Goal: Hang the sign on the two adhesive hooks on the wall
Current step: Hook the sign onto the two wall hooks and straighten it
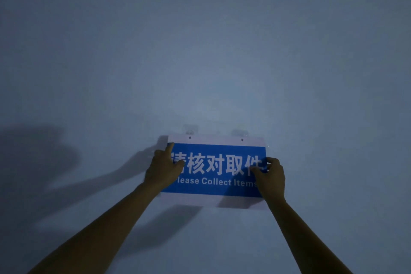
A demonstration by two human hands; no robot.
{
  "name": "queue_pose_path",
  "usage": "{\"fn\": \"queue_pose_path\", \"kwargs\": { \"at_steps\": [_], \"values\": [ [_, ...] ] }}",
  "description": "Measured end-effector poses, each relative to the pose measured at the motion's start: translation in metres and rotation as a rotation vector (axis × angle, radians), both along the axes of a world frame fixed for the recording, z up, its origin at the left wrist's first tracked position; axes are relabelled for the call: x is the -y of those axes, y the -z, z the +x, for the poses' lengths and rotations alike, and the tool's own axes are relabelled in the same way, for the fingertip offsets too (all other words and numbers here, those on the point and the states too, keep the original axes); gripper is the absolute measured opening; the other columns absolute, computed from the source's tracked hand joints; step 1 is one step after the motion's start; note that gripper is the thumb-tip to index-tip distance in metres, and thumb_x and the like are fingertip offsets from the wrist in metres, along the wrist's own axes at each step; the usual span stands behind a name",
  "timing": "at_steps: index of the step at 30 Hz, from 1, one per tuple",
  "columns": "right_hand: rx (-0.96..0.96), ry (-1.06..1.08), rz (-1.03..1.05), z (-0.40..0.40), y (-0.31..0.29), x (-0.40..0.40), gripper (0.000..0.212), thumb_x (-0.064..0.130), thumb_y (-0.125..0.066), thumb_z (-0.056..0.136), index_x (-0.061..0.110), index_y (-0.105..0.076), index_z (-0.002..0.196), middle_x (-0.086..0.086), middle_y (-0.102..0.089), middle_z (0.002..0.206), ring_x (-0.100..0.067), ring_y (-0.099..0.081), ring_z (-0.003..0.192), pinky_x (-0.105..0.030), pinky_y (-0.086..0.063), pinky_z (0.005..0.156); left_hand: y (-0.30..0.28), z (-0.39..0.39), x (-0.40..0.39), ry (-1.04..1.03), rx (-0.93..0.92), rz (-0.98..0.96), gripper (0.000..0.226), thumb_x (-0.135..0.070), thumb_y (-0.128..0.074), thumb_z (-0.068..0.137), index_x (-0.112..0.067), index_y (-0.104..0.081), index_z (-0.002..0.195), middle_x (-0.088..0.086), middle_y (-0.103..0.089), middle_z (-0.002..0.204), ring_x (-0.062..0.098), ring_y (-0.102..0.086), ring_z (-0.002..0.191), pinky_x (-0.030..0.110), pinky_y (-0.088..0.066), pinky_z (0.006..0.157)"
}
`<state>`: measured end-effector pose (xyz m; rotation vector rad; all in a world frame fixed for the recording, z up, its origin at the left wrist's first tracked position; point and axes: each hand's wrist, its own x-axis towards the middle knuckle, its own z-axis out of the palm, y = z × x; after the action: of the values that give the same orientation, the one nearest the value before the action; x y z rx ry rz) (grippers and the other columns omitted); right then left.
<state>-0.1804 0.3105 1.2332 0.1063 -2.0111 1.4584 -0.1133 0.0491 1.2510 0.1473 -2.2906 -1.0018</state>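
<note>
A blue sign (213, 169) with white Chinese characters and the words "Please Collect Items" sits flat against the wall, framed by a clear border with two small holes along its top strip. Two clear adhesive hooks, the left hook (190, 129) and the right hook (240, 133), stick to the wall just above those holes. My left hand (162, 169) grips the sign's left edge, index finger pointing up. My right hand (270, 177) pinches the sign's right edge. Whether the holes sit on the hooks I cannot tell.
A plain pale wall (200, 51) fills the whole view in dim light. Shadows of my arms fall on the wall to the left and below the sign.
</note>
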Motion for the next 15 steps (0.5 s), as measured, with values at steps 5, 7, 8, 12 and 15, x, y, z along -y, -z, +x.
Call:
{"fn": "queue_pose_path", "kwargs": {
  "at_steps": [5, 7, 8, 12, 15],
  "values": [
    [0.012, 0.012, -0.007, -0.009, 0.006, 0.005, 0.049, 0.024, -0.067, 0.085, 0.008, -0.048, 0.127, -0.017, -0.059, 0.125, -0.031, -0.062, 0.102, -0.038, -0.054, 0.078, 0.004, -0.014, 0.006, -0.011, 0.027, -0.006, 0.069, -0.036, -0.051, 0.088, -0.027, -0.025, 0.151, 0.015, -0.041, 0.136, 0.032, -0.060, 0.112, 0.043, -0.055, 0.090],
    [-0.008, 0.011, -0.023, -0.007, 0.009, 0.004, 0.042, 0.024, -0.063, 0.088, 0.007, -0.049, 0.124, -0.017, -0.060, 0.124, -0.024, -0.059, 0.093, -0.028, -0.050, 0.067, 0.008, -0.015, 0.009, -0.038, 0.035, -0.014, 0.068, -0.034, -0.051, 0.089, -0.024, -0.025, 0.151, 0.014, -0.039, 0.140, 0.031, -0.057, 0.118, 0.044, -0.054, 0.094],
    [-0.013, 0.005, -0.027, -0.006, 0.007, 0.005, 0.038, 0.025, -0.060, 0.090, 0.007, -0.050, 0.122, -0.017, -0.061, 0.122, -0.021, -0.056, 0.090, -0.024, -0.045, 0.060, 0.007, -0.014, 0.013, -0.052, 0.037, -0.031, 0.068, -0.033, -0.051, 0.089, -0.023, -0.025, 0.152, 0.014, -0.037, 0.142, 0.031, -0.056, 0.120, 0.044, -0.053, 0.095],
    [0.013, 0.003, -0.027, -0.030, 0.012, 0.013, 0.037, 0.030, -0.056, 0.092, 0.006, -0.051, 0.121, -0.018, -0.063, 0.122, -0.027, -0.061, 0.094, -0.025, -0.042, 0.064, 0.019, -0.041, 0.026, -0.028, 0.080, -0.037, 0.071, -0.032, -0.052, 0.090, -0.022, -0.022, 0.153, 0.013, -0.034, 0.145, 0.030, -0.052, 0.125, 0.045, -0.051, 0.100],
    [0.023, -0.011, -0.091, -0.030, 0.009, 0.015, 0.036, 0.030, -0.055, 0.092, 0.007, -0.051, 0.121, -0.018, -0.065, 0.121, -0.026, -0.059, 0.091, -0.032, -0.043, 0.071, 0.016, -0.045, 0.027, -0.020, 0.051, -0.038, 0.071, -0.031, -0.052, 0.091, -0.021, -0.020, 0.154, 0.015, -0.032, 0.145, 0.030, -0.052, 0.126, 0.044, -0.050, 0.100]
  ]
}}
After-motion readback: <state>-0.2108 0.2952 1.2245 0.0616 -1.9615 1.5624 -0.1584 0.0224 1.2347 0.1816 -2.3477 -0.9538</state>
